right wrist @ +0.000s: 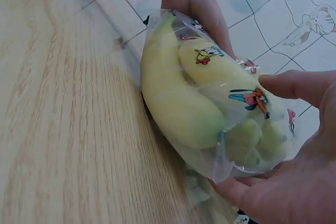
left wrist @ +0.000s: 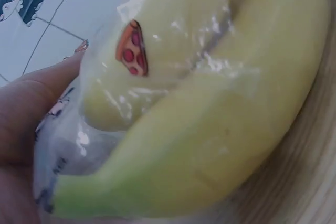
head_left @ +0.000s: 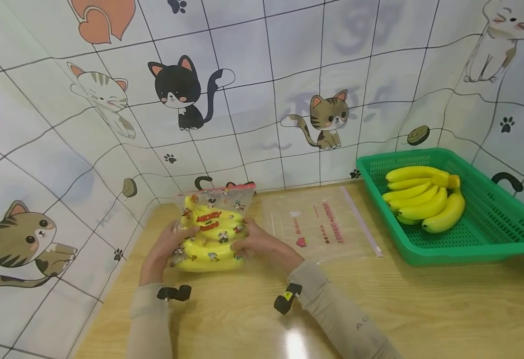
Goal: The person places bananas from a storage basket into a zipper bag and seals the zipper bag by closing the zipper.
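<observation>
A clear zip bag printed with cartoon figures (head_left: 209, 233) holds a bunch of yellow bananas and rests on the wooden table (head_left: 379, 309) near the left wall. My left hand (head_left: 175, 240) grips its left end; in the left wrist view the hand (left wrist: 26, 108) lies against the plastic over the bananas (left wrist: 210, 145). My right hand (head_left: 245, 242) holds the right end. In the right wrist view its thumb and fingers (right wrist: 294, 85) cup the bag (right wrist: 210, 103), with the left hand (right wrist: 194, 3) on the far side.
An empty clear zip bag (head_left: 325, 224) lies flat on the table just right of my hands. A green plastic basket (head_left: 495, 224) at the right holds another banana bunch (head_left: 425, 197). Tiled cat-print walls close in the back and left.
</observation>
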`<state>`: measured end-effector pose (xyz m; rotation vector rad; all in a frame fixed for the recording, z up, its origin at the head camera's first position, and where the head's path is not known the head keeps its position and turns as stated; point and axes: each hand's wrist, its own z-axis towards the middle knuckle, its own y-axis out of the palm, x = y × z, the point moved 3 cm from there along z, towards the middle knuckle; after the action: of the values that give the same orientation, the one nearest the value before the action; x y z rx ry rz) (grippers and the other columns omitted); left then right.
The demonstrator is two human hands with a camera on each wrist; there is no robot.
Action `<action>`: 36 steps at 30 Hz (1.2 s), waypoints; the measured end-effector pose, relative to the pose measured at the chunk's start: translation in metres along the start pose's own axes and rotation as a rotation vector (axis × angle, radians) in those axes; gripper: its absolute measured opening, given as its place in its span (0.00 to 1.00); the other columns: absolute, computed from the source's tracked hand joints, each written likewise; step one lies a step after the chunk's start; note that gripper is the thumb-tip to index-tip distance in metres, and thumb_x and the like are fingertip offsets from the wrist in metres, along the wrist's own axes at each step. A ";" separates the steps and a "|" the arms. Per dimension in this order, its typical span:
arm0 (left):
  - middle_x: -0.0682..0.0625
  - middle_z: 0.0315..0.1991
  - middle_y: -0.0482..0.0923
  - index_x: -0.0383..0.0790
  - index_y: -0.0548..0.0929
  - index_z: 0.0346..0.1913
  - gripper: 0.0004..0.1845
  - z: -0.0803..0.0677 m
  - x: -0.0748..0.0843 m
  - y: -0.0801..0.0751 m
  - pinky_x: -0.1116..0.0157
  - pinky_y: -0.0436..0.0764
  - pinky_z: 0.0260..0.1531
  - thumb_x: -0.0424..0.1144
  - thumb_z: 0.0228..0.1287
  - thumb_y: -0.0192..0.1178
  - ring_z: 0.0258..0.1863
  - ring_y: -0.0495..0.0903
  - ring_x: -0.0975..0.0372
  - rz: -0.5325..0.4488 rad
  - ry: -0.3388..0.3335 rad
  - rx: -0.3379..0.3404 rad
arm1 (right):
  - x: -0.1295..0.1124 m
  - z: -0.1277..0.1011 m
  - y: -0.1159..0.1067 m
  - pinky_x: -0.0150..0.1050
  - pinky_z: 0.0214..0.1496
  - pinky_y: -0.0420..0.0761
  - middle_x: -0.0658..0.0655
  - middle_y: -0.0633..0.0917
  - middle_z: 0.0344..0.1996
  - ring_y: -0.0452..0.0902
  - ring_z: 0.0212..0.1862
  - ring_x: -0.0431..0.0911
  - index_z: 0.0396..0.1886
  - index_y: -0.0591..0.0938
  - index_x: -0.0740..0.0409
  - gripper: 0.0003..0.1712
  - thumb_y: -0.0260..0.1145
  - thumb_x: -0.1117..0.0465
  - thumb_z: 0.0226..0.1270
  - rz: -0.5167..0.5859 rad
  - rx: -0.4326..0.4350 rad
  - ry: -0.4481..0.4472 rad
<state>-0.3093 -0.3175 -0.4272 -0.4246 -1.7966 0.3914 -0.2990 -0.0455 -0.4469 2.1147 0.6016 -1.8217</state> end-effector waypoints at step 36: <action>0.37 0.81 0.52 0.49 0.46 0.85 0.53 -0.004 -0.031 -0.025 0.63 0.84 0.48 0.57 0.67 0.68 0.49 0.80 0.59 -0.158 -0.092 -0.029 | 0.002 -0.009 0.022 0.51 0.48 0.90 0.71 0.79 0.60 0.85 0.48 0.55 0.83 0.47 0.66 0.51 0.66 0.58 0.72 0.004 -0.105 0.101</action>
<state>-0.3004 -0.3543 -0.4401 -0.2856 -1.9124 0.2785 -0.2801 -0.0607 -0.4483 2.1463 0.7006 -1.6514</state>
